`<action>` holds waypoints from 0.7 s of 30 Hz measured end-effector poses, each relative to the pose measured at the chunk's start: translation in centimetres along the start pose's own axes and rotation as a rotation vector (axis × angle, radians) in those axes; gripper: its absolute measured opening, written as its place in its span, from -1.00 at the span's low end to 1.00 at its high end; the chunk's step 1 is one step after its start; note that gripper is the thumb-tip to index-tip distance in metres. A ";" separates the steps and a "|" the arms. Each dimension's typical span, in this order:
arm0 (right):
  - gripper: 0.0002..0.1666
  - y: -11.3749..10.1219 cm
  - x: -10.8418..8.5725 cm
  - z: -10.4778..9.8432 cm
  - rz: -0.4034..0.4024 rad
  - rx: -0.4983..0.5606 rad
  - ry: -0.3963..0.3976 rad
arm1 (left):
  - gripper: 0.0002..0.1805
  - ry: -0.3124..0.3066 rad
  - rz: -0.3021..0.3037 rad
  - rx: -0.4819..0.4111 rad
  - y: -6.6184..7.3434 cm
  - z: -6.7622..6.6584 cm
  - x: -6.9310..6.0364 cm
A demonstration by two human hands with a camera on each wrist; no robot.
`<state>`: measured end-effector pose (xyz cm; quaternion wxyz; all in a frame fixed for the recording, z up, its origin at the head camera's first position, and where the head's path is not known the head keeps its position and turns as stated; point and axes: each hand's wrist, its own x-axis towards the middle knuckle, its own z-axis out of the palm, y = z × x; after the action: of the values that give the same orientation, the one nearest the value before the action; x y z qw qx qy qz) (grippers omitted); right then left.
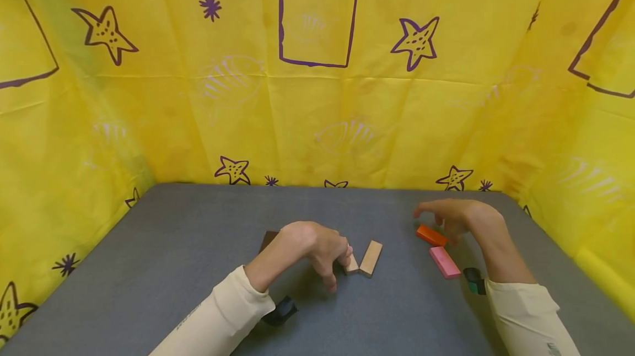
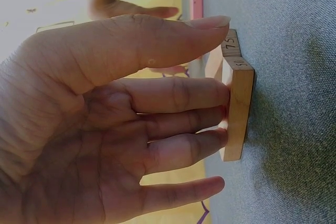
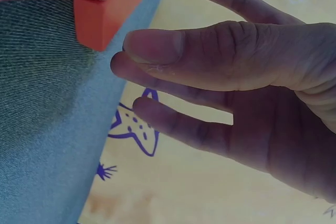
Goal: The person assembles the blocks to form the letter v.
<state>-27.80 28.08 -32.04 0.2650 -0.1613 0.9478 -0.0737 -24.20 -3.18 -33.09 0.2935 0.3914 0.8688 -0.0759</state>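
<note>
Two plain wooden blocks lie at the middle of the grey table, their near ends meeting in a V; the right one (image 1: pixel 371 258) is fully seen. My left hand (image 1: pixel 322 246) partly covers the other block (image 1: pixel 352 267). In the left wrist view, several straight fingertips touch this block (image 2: pixel 241 108), the thumb stands apart, and both blocks bear handwritten figures on their ends. At the right, my right hand (image 1: pixel 461 217) hovers beside an orange block (image 1: pixel 430 235), fingers spread and holding nothing. A pink block (image 1: pixel 445 262) lies just nearer, its far end at the orange one.
A dark brown block (image 1: pixel 268 238) lies behind the left forearm, mostly hidden. Dark wrist cameras hang below both wrists, the left one (image 1: pixel 280 312) low over the table (image 1: pixel 377 317). Yellow cloth (image 1: pixel 317 102) with starfish and fish drawings walls the back and sides.
</note>
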 end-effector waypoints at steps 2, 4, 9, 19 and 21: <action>0.07 0.1 0.2 0.0 -0.003 -0.004 -0.008 | -0.24 0.000 -0.002 -0.005 0.0 -0.1 0.0; 0.06 0.1 0.4 0.0 -0.021 -0.019 -0.010 | -0.24 0.000 -0.005 -0.007 0.0 -0.1 0.1; 0.01 0.2 0.9 0.0 -0.089 -0.051 -0.009 | -0.25 -0.003 -0.011 -0.019 0.0 -0.2 0.3; 0.04 0.9 2.4 0.2 -0.103 -0.076 -0.038 | -0.25 -0.015 -0.020 -0.029 0.0 -0.5 0.5; 0.02 1.0 2.6 0.2 -0.114 -0.096 -0.041 | -0.25 -0.014 -0.023 -0.032 0.0 -0.5 0.5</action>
<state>-30.06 28.12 -33.68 0.2716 -0.2291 0.9339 -0.0399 -24.70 -2.62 -32.97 0.3050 0.3762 0.8723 -0.0682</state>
